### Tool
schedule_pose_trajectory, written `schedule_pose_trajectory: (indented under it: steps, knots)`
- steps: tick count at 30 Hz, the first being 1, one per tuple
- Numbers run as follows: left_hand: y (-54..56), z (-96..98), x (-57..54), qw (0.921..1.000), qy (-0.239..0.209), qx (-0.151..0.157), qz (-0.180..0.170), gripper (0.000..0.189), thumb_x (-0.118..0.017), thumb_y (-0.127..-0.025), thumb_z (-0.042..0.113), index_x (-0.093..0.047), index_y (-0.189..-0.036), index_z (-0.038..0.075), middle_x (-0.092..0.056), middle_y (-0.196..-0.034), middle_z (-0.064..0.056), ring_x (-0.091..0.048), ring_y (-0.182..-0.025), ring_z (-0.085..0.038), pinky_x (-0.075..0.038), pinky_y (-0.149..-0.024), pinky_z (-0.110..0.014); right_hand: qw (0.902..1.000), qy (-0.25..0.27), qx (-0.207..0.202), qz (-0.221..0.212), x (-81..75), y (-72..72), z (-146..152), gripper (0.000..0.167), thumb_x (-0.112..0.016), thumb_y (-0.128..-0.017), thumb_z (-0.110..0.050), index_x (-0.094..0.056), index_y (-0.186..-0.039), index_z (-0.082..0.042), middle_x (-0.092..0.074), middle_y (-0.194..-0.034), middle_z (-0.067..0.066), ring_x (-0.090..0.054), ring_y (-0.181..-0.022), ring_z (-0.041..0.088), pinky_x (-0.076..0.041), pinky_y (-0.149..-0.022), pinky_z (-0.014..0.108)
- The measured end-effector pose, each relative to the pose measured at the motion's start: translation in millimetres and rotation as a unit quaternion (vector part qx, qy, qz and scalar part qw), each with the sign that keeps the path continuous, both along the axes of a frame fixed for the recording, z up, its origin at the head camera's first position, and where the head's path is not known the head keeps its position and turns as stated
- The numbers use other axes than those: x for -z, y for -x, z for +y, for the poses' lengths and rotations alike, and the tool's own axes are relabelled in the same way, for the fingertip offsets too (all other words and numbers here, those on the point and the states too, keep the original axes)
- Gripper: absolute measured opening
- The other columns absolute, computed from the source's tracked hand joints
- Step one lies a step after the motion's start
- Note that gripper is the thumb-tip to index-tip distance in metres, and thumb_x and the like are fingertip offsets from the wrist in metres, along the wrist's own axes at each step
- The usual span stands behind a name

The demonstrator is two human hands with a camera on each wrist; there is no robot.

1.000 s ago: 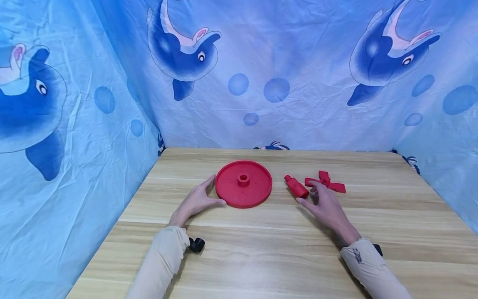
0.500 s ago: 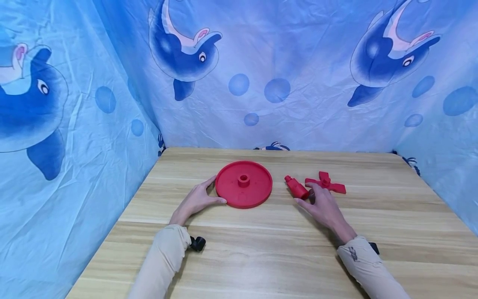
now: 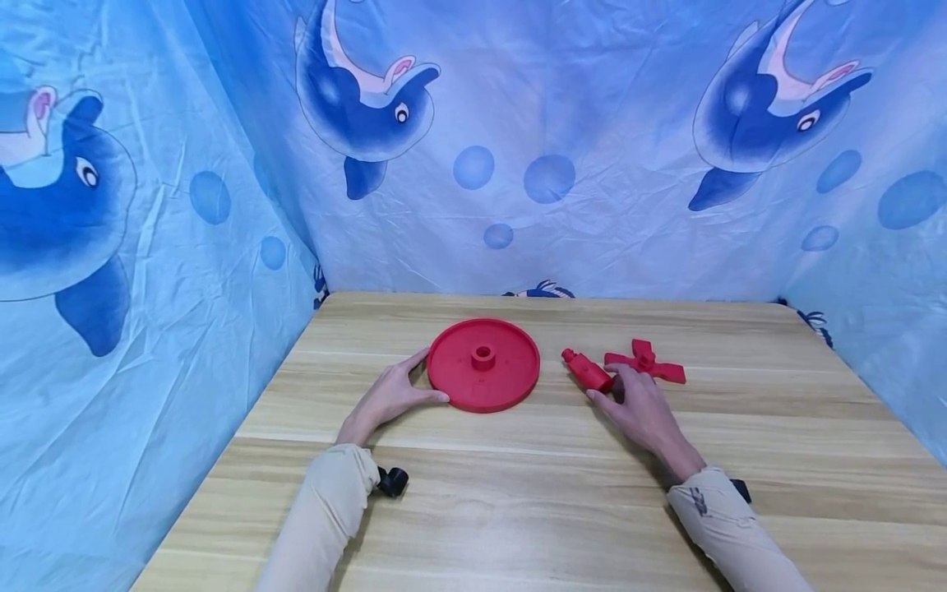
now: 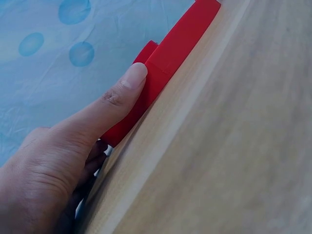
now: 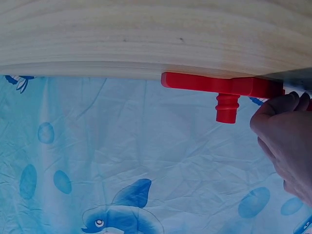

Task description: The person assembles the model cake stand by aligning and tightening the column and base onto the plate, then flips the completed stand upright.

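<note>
A round red disc (image 3: 510, 382) with a raised rim and a hollow hub at its centre lies flat on the table. My left hand (image 3: 388, 400) holds its left edge, fingers at the far side and thumb at the near side; in the left wrist view the thumb (image 4: 112, 100) presses on the rim. To the right lies a red cylindrical piece (image 3: 586, 372) with a narrow stepped tip. My right hand (image 3: 645, 411) pinches its thick near end between thumb and fingers. Beyond those fingers is a red propeller-shaped piece (image 3: 666, 372), partly covered by the hand; its ridged stub (image 5: 227, 108) shows in the right wrist view.
The wooden table (image 3: 473, 510) carries these red parts. A blue cloth (image 3: 607, 238) printed with dolphins hangs behind the table and at both sides. A black wrist device (image 3: 392, 482) sits at the left cuff.
My right hand has closed in on the thick end of the cylindrical piece, which has shifted very slightly. The left hand and disc stay where they were.
</note>
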State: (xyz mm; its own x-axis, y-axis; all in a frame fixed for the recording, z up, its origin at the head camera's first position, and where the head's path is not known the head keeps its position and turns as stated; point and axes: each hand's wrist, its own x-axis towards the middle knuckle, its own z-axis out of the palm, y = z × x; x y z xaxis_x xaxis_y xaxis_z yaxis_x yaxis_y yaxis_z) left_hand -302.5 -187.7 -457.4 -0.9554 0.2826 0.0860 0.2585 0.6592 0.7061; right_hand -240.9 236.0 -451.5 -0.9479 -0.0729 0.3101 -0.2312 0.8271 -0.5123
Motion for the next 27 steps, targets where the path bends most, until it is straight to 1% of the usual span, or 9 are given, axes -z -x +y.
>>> schedule_pose_trajectory:
  steps: [3, 6, 8, 11, 14, 18, 27]
  knots:
    - [-0.2, -0.4, 0.6, 1.0000, 0.000, 0.000, 0.000, 0.109, -0.087, -0.074, 0.063, -0.039, -0.162, 0.019, -0.046, -0.158, -0.010, -0.040, -0.145, -0.034, -0.035, -0.115, -0.059, 1.0000, 0.006, -0.004, 0.006, 0.3, -0.1, 0, 0.065, -0.084, -0.087, -0.024, -0.056, -0.138, 0.004, -0.062, -0.099, 0.014, -0.053, -0.092, 0.032, -0.047, -0.079, 0.047]
    - [-0.4, -0.7, 0.9, 1.0000, 0.001, 0.000, 0.002, 0.109, -0.086, -0.075, 0.064, -0.039, -0.162, 0.018, -0.046, -0.158, -0.011, -0.039, -0.145, -0.035, -0.035, -0.115, -0.059, 0.9999, 0.011, -0.006, 0.011, -0.3, -0.6, 0, 0.061, -0.082, -0.089, -0.022, -0.057, -0.137, 0.005, -0.062, -0.096, 0.013, -0.053, -0.090, 0.031, -0.047, -0.077, 0.046]
    - [-0.6, -0.6, 0.8, 1.0000, 0.001, 0.000, 0.004, 0.108, -0.086, -0.075, 0.064, -0.040, -0.161, 0.018, -0.046, -0.158, -0.010, -0.040, -0.145, -0.035, -0.036, -0.115, -0.058, 0.9998, 0.018, -0.006, 0.011, -1.1, -1.3, 0, 0.059, -0.081, -0.090, -0.022, -0.057, -0.138, 0.005, -0.063, -0.100, 0.015, -0.055, -0.093, 0.033, -0.049, -0.080, 0.048]
    - [-0.8, -0.4, 0.8, 1.0000, -0.001, 0.000, 0.006, 0.109, -0.086, -0.074, 0.064, -0.041, -0.161, 0.017, -0.047, -0.158, -0.011, -0.040, -0.145, -0.035, -0.036, -0.115, -0.059, 0.9994, 0.033, 0.000, 0.008, -2.3, -2.6, 1, 0.057, -0.079, -0.092, -0.021, -0.057, -0.138, 0.004, -0.064, -0.112, 0.019, -0.055, -0.104, 0.036, -0.052, -0.088, 0.054]
    - [-0.8, -0.2, 1.0, 1.0000, -0.004, -0.002, 0.006, 0.109, -0.087, -0.074, 0.064, -0.041, -0.161, 0.017, -0.047, -0.158, -0.011, -0.040, -0.145, -0.035, -0.035, -0.115, -0.059, 0.9984, 0.055, 0.005, 0.016, -4.4, -3.2, 3, 0.052, -0.077, -0.093, -0.020, -0.058, -0.136, 0.003, -0.062, -0.120, 0.021, -0.052, -0.113, 0.038, -0.052, -0.092, 0.057]
    - [-0.2, -0.2, 1.5, 1.0000, -0.006, -0.003, 0.003, 0.109, -0.087, -0.073, 0.064, -0.041, -0.161, 0.018, -0.046, -0.158, -0.011, -0.039, -0.146, -0.034, -0.035, -0.115, -0.058, 0.9975, 0.058, 0.007, 0.040, -7.2, -2.2, 4, 0.048, -0.076, -0.094, -0.020, -0.060, -0.133, 0.004, -0.061, -0.120, 0.022, -0.052, -0.113, 0.038, -0.051, -0.092, 0.057]
    - [0.1, -0.4, -0.2, 1.0000, -0.004, -0.005, -0.001, 0.108, -0.087, -0.074, 0.063, -0.040, -0.161, 0.018, -0.046, -0.158, -0.012, -0.039, -0.146, -0.035, -0.036, -0.114, -0.059, 0.9958, 0.059, 0.002, 0.070, -15.1, 0.4, 3, 0.052, -0.079, -0.091, -0.018, -0.059, -0.133, 0.005, -0.060, -0.121, 0.022, -0.053, -0.113, 0.039, -0.051, -0.091, 0.059]
